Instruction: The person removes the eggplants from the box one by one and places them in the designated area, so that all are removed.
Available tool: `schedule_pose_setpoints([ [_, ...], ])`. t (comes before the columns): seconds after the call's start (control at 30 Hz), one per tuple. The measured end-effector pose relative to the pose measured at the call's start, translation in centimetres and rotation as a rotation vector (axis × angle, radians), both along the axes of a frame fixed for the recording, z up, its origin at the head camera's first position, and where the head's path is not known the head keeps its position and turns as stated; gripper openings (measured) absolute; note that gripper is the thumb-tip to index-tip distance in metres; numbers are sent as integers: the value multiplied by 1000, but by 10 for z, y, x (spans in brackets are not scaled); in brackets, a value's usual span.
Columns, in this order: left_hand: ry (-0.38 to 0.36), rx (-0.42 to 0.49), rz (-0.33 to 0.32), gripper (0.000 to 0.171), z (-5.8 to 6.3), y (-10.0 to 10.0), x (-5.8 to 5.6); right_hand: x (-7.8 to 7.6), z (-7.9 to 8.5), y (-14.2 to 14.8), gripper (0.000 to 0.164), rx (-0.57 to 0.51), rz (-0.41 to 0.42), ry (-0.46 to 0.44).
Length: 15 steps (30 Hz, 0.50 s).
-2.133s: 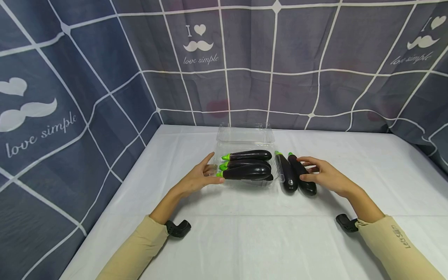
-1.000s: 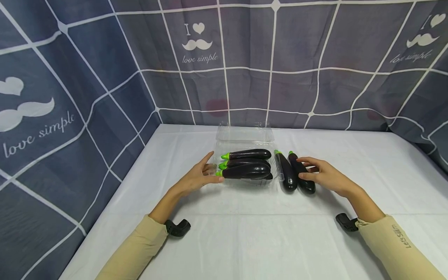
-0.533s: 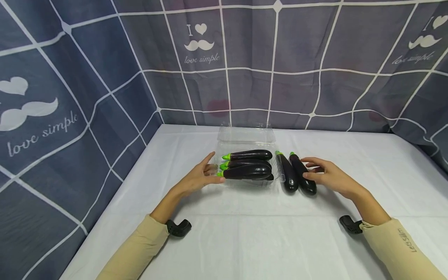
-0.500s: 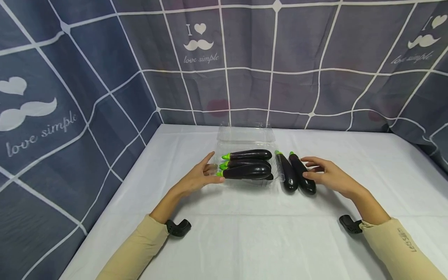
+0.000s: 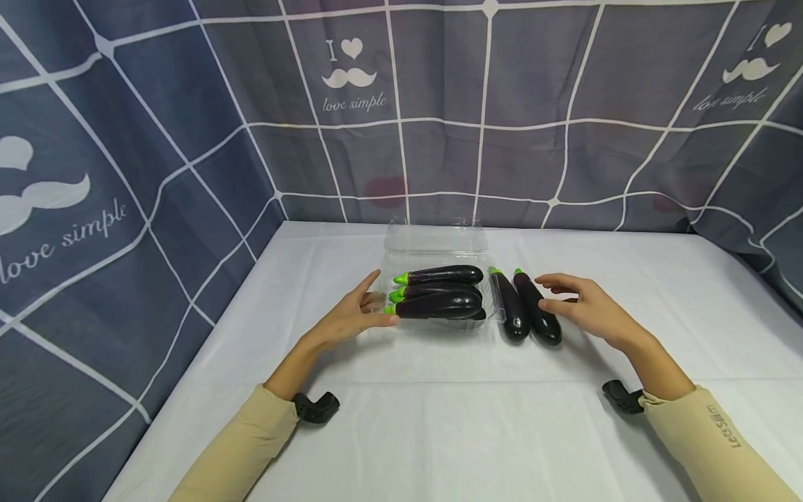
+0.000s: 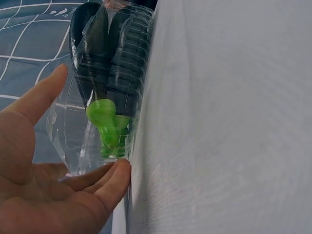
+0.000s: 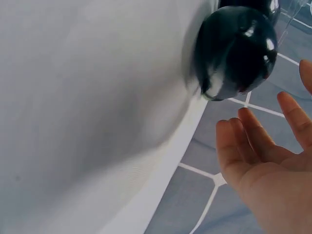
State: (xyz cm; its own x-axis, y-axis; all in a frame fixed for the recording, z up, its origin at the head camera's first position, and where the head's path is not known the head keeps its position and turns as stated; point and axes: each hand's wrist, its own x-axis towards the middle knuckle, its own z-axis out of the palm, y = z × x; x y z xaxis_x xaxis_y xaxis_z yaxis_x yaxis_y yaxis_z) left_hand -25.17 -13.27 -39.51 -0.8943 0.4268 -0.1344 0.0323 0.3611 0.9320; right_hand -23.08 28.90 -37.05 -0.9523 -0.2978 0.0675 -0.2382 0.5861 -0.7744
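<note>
In the head view, a clear plastic box holds several glossy dark eggplants with green stems. My left hand is spread at the box's left end. In the left wrist view its lower fingertips touch the box wall. Two more eggplants lie right of the box, one near its edge and one farther right. My right hand hovers beside the farther one with loosely bent fingers. The right wrist view shows a gap between those fingers and the eggplant.
The box lid is folded back toward the curtain. A white cloth covers the table. The dark gridded curtain stands behind and at the left. Both wrists carry black camera mounts.
My right hand has drawn slightly off the farther eggplant to the right, its fingers earlier lying over it. My left hand, the box and the eggplants hold their places. The head view shifts slightly.
</note>
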Motion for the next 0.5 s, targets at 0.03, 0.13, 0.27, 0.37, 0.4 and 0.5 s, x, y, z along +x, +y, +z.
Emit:
schedule_pose_setpoints([
  [0.03, 1, -1, 2, 105, 0, 0, 0, 0, 1, -1, 49, -5, -2, 3],
  [0.13, -3, -4, 10, 106, 1, 0, 1, 1, 4, -5, 49, -31, -3, 10],
  [0.27, -12, -9, 17, 108, 1, 0, 1, 4, 5, -11, 47, -54, -20, 37],
  [0.37, -6, -5, 14, 108, 2, 0, 2, 4, 6, -16, 43, -64, -29, 75],
  [0.4, -6, -3, 14, 108, 2, 0, 2, 4, 7, -17, 42, -71, -26, 87],
  [0.5, -2, 7, 9, 107, 2, 0, 2, 4, 7, -22, 41, -92, -4, 103],
])
